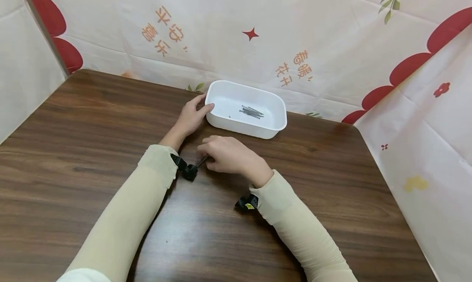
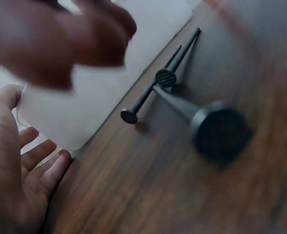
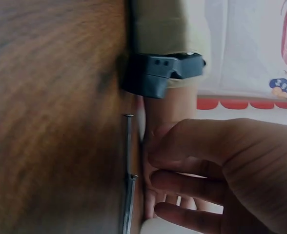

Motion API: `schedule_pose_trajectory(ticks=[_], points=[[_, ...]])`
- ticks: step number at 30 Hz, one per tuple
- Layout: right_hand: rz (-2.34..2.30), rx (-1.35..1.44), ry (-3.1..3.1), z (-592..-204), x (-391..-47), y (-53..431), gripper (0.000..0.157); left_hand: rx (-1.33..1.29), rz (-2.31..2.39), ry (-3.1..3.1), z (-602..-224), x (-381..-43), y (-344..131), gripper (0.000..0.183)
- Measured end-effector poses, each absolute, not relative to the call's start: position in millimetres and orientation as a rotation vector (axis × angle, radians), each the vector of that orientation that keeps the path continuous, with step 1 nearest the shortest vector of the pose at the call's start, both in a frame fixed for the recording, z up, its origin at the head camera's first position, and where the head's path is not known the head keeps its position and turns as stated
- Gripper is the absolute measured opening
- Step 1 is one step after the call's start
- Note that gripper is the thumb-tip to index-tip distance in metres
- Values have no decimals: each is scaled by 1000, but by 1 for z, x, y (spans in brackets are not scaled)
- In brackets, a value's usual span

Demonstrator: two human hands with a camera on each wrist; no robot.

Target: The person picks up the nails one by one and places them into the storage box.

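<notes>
A white plastic tub (image 1: 244, 127) stands at the table's far edge with a small bundle of nails (image 1: 252, 112) in it. My left hand (image 1: 189, 117) holds the tub's left end, thumb over the rim and fingers along the outer wall. In front of the tub, my right hand (image 1: 230, 153) hovers low over the table, its fingers bent loosely. Nothing shows between those fingers in the right wrist view. Under them, three loose dark nails (image 2: 165, 78) lie on the wood, the nearest with a big round head. Two nails (image 3: 129, 146) show in the right wrist view.
The brown wooden table (image 1: 92, 151) reaches back to a printed cloth (image 1: 221, 36) hanging behind it. More cloth hangs at both sides. Black wrist cameras (image 1: 189, 172) sit on both forearms, the left one close to the right hand's fingers.
</notes>
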State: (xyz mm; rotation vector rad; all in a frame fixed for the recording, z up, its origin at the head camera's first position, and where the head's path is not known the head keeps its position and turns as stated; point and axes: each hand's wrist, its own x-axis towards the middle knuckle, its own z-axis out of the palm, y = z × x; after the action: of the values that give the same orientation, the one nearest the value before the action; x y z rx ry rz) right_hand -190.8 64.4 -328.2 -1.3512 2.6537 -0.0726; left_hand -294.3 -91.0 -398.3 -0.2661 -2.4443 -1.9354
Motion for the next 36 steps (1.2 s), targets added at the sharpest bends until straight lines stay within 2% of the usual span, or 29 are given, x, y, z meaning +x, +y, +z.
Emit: schedule_pose_trajectory(ticks=[9, 21, 36], points=[[3, -1370, 2636, -340, -191, 60, 25, -265, -1940, -2451, -396, -292, -91, 62], [-40, -1252, 2656, -341, -192, 64, 19, -260, -1936, -2450, -397, -293, -91, 62], [-86, -1160, 2634, -344, -196, 67, 20, -264, -1934, -2442, -397, -292, -90, 62]])
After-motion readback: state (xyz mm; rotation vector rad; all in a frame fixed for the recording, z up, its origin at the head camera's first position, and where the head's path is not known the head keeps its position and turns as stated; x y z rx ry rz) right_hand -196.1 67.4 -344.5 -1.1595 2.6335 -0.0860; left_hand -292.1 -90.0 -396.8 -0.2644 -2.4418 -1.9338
